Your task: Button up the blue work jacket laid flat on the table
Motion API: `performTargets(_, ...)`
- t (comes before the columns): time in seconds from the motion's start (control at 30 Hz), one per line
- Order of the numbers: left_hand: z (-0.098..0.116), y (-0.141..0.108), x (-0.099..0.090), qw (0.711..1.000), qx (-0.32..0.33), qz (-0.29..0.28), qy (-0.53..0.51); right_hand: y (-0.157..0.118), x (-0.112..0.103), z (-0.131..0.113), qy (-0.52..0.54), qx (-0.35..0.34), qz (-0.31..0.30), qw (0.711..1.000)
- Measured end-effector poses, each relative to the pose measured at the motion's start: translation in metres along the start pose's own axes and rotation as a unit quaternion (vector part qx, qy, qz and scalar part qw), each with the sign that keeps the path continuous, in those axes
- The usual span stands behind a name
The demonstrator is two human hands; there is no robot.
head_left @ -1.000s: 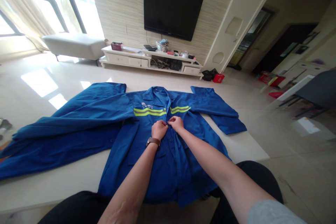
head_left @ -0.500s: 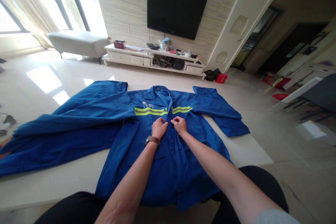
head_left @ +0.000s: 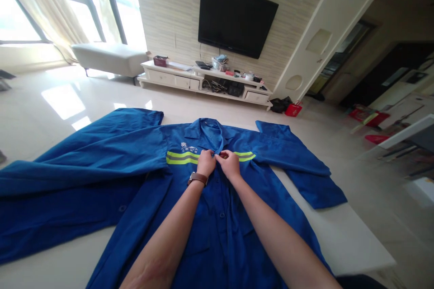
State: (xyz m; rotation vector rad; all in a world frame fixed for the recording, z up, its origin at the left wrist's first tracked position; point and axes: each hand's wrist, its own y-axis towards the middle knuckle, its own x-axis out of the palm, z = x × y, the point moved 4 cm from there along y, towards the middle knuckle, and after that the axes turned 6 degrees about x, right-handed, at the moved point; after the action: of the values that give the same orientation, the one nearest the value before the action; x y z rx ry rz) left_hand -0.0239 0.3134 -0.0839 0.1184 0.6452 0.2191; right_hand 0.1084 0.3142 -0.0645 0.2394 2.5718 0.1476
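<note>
A blue work jacket (head_left: 190, 180) with yellow-and-grey reflective stripes lies spread front up, its sleeves out to both sides and its collar at the far end. My left hand (head_left: 206, 162), with a brown-strapped watch (head_left: 197, 179) on the wrist, pinches the jacket's front edge at stripe height. Close beside it, my right hand (head_left: 229, 164) pinches the other front edge, the fingertips of both hands nearly touching. Whether a button is between the fingers is hidden. Below the hands, a button (head_left: 222, 215) shows on the front placket.
Under the jacket is a white table (head_left: 352, 230). Beyond it stand a low white TV cabinet (head_left: 169, 76) with small items on top and a grey bench (head_left: 110, 59). A television (head_left: 237, 16) hangs on the wall. A red bag (head_left: 293, 109) is on the floor.
Both hands have moved up the jacket front, from below the reflective stripe to its level, and have come closer together. The camera view has shifted slightly.
</note>
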Motion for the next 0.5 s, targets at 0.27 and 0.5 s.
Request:
performTargets(0.27, -0.013, 0.002, 0.005, 0.994, 0.062, -0.02, 0.09, -0.006, 0.018, 0.02, 0.107, 0.004, 0.033, 0.994)
performTargets(0.5, -0.006, -0.003, 0.0, 0.989, 0.073, -0.019, 0.127, -0.007, 0.015, 0.02, 0.102, 0.004, 0.042, 0.994)
